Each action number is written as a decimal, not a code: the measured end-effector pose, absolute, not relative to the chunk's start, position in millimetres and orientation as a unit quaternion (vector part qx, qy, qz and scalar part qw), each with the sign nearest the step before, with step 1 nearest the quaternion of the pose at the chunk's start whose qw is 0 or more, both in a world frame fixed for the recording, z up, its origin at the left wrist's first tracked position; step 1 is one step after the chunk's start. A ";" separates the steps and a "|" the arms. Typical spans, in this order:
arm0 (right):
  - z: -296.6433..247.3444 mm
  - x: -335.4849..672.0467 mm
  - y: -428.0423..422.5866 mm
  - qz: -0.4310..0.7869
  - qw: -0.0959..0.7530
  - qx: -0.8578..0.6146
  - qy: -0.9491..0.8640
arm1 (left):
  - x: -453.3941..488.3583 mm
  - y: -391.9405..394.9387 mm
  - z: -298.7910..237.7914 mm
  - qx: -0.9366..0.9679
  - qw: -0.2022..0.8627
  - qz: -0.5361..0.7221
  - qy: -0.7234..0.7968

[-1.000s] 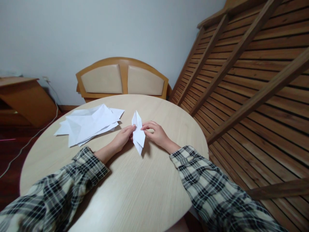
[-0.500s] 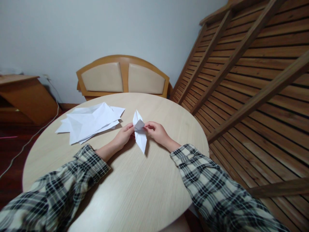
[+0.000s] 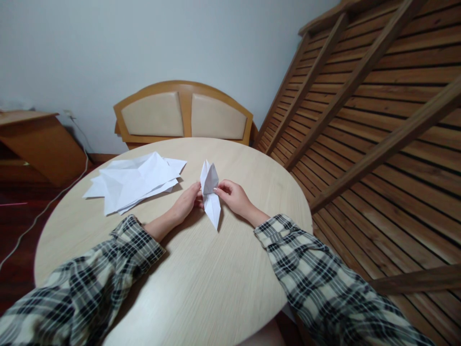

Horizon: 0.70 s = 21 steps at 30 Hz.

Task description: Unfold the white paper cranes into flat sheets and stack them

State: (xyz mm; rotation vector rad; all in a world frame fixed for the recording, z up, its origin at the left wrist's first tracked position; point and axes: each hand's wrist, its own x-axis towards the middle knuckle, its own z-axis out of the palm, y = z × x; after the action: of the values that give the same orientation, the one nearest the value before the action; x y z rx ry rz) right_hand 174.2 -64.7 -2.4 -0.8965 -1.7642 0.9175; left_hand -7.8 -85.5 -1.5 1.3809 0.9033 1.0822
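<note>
A white folded paper piece [image 3: 211,194], long and pointed at both ends, rests on the round pale wooden table [image 3: 201,283]. My left hand [image 3: 185,204] pinches its left edge at the middle. My right hand [image 3: 232,197] pinches its right side, and a flap stands lifted at the upper half. Both sleeves are plaid. Both hands' fingers are closed on the paper.
A loose pile of white paper sheets [image 3: 135,180] lies on the table to the left of my hands. A wooden chair with beige pads [image 3: 183,115] stands behind the table. A slatted wooden frame [image 3: 378,120] leans at the right. A cable [image 3: 43,211] runs along the floor at left.
The paper's flap has been raised from the middle toward the upper point, and the piece now stands more upright there. Both hands stayed pinched at its sides.
</note>
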 end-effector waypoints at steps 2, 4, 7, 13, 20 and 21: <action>-2.0 174.4 -65.0 0.379 0.460 -0.361 -0.717 | -7.7 -87.5 1.2 0.613 0.514 0.461 0.384; -1.8 174.6 -65.3 0.385 0.456 -0.359 -0.718 | -7.4 -89.5 3.2 0.642 0.473 0.462 0.388; -2.3 174.5 -65.2 0.394 0.448 -0.358 -0.719 | -7.4 -90.3 3.0 0.660 0.454 0.454 0.389; -5.4 173.3 -63.3 0.391 0.448 -0.350 -0.724 | -8.8 -84.1 -6.5 0.674 0.420 0.463 0.394; -10.0 171.8 -61.8 0.414 0.475 -0.333 -0.702 | -8.4 -83.8 -6.8 0.682 0.411 0.457 0.396; -11.0 171.7 -61.5 0.416 0.477 -0.334 -0.698 | -8.0 -84.8 -5.4 0.683 0.414 0.453 0.395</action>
State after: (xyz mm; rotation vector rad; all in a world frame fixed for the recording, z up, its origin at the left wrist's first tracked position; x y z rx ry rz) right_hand 171.7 -61.5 -11.0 -0.8156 -1.7060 1.0157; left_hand -8.0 -84.8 -5.4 1.7177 0.9928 1.1385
